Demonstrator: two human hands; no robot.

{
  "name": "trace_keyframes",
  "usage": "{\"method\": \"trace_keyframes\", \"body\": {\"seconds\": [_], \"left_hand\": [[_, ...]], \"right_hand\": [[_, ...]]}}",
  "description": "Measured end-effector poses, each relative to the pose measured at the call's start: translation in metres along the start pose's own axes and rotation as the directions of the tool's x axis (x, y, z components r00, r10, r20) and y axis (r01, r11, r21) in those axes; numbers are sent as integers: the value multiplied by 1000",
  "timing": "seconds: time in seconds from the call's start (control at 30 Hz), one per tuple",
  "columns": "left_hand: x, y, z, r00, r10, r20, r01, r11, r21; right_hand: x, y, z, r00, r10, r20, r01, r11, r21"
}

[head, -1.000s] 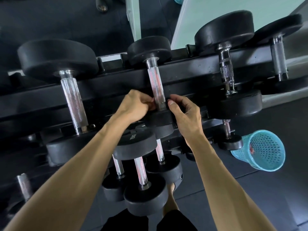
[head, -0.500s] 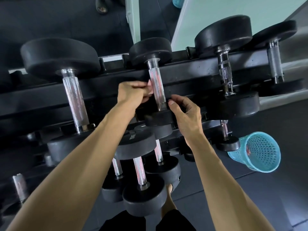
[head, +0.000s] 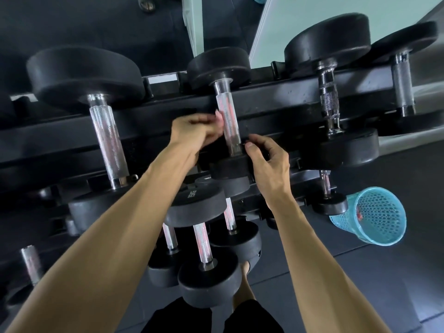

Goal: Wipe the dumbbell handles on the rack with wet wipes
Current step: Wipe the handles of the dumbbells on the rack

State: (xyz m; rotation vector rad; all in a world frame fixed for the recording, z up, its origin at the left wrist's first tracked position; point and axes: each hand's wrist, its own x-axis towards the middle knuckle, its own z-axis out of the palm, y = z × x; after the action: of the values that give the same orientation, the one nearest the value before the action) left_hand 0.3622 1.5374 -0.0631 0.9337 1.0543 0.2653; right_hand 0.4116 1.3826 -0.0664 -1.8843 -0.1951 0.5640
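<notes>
Black rack (head: pixel 276 102) (tiered) carries dumbbells (head: pixel 225 121).

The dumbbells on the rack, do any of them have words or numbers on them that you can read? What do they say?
Small white marking on the rim of the black dumbbell head under the left forearm: too small and turned sideways to read for sure; it may be a weight in KG.
A faint mark on the dumbbell head just behind it: too blurred to read.
Nothing else shows any writing, not even the blue basket.

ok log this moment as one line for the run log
step: wiping | target: middle dumbbell handle on top rack | left hand: fingers on handle | right hand: on near weight head | wipe: not discernible
</notes>
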Motion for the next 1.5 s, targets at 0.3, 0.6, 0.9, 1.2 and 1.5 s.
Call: {"method": "trace_keyframes", "body": {"seconds": [0.3,0.6,0.9,1.2,1.5], "left_hand": [[25,30,3,996,87,-13,-88,995,-45],[18,20,1,997,72,9,-72,997,20],[29,30,9,999,39,-23,-42,987,-154],[5,2,4,999,29,-39,-25,995,95],[22,26,11,987,119,-109,-119,993,12]], "right_hand": [[1,1,-2,999,-5,33,5,1000,-21],[4,2,-1,1000,-7,28,8,1000,-22],[5,5,-2,999,-29,44,30,999,-25],[6,7,-1,1000,-17,15,17,1000,-9],[6,5,-2,1000,-10,17,11,1000,-17]]}}
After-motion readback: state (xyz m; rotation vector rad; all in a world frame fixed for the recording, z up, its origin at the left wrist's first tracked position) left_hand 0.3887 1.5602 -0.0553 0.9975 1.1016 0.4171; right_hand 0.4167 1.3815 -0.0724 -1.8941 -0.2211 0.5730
